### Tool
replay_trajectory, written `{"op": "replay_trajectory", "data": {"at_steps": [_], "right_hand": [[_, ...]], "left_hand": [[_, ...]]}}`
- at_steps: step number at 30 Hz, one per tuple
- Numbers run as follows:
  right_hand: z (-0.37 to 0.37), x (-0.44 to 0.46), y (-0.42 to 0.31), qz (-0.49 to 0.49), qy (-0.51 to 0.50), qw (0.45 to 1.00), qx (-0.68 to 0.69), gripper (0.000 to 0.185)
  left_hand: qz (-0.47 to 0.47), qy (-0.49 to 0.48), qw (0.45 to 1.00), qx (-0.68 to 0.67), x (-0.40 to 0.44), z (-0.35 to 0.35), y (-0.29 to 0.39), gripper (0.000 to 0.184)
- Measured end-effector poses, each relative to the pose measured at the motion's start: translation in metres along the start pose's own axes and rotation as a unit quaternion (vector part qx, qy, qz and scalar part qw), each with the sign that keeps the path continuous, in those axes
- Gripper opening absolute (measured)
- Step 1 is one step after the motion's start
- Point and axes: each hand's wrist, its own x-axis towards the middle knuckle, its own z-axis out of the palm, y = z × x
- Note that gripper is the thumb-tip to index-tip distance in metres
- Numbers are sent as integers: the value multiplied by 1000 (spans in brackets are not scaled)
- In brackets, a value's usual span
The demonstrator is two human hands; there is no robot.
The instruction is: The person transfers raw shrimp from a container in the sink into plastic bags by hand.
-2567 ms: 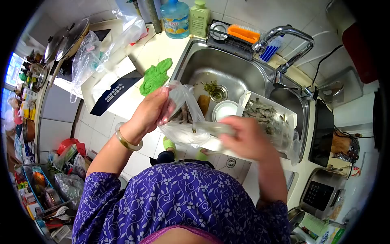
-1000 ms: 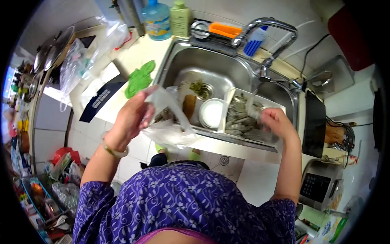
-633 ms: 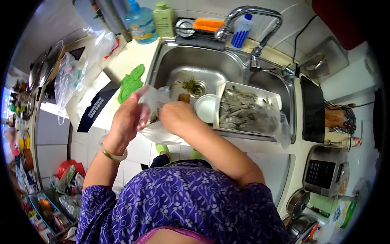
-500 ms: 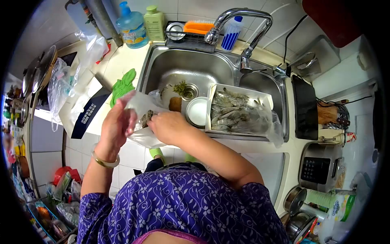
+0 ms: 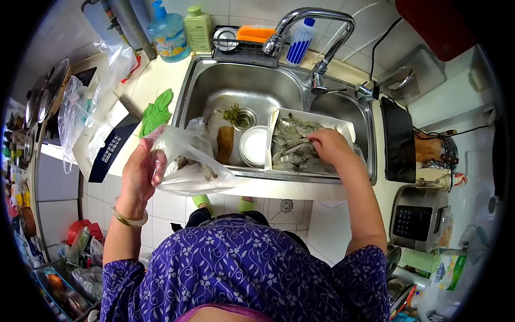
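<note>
At the nine o'clock side of the view, the left hand [image 5: 140, 174] grasped the upper edge of a translucent plastic bag [image 5: 196, 180], with its fingers clenched around the gathered film. Some greyish shrimp were visible inside this bag, which hung before the front edge of the sink [image 5: 188, 99]. Toward three o'clock, the right hand [image 5: 330, 145] reached over a white box [image 5: 346, 129]. Its fingers were bent, and the tips touched the grey shrimp [image 5: 292, 145] in the box; whether they pinched one, the view did not tell.

The box lay at the sink's four o'clock side. Just beside it, at six o'clock, was a white bowl [image 5: 254, 146], and toward eight o'clock a brown sponge [image 5: 225, 144]. Green sprigs [image 5: 232, 114] lay by the drain [image 5: 245, 119]. Outside the sink, at nine o'clock, rested a green cloth [image 5: 156, 111].
</note>
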Motion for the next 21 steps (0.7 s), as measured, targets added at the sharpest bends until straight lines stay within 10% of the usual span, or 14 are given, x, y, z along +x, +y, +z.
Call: {"op": "replay_trajectory", "data": {"at_steps": [10,15,21], "right_hand": [[-19,-11,-2,-48,110,992,43,13],[-36,-28,-55,59,126,883,449,3],[-24,-5,-198,-144,28,932,332,14]], "left_hand": [[-8,-9,1000,13,4,0,1,58],[-18,-6,999,-38,14,3,3,47],[-22,-2,999,-29,18,18,11,48]]}}
